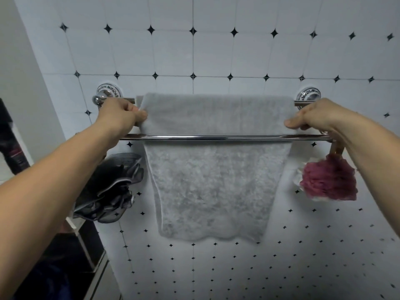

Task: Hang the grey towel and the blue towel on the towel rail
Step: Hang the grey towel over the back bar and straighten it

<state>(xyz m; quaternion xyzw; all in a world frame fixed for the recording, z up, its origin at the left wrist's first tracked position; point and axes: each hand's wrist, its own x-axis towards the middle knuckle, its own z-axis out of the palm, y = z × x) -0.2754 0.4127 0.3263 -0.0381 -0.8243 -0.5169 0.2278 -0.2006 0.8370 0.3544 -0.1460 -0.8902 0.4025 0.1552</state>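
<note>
The grey towel [213, 182] fills the middle of the rail [216, 138]. A dark puff [112, 187] blocks the left end, a red puff [330, 178] the right. Above is bare wall [194, 50].

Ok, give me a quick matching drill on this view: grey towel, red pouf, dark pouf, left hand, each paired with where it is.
Things:
1. grey towel
2. red pouf
3. dark pouf
4. left hand

Places:
A. hanging at the right end of the front bar
B. pinching the towel's left edge
C. hanging below the rail's left end
D. draped over the back bar, hanging behind the front bar

Pairs: 1-D, 2-A, 3-C, 4-B
</note>
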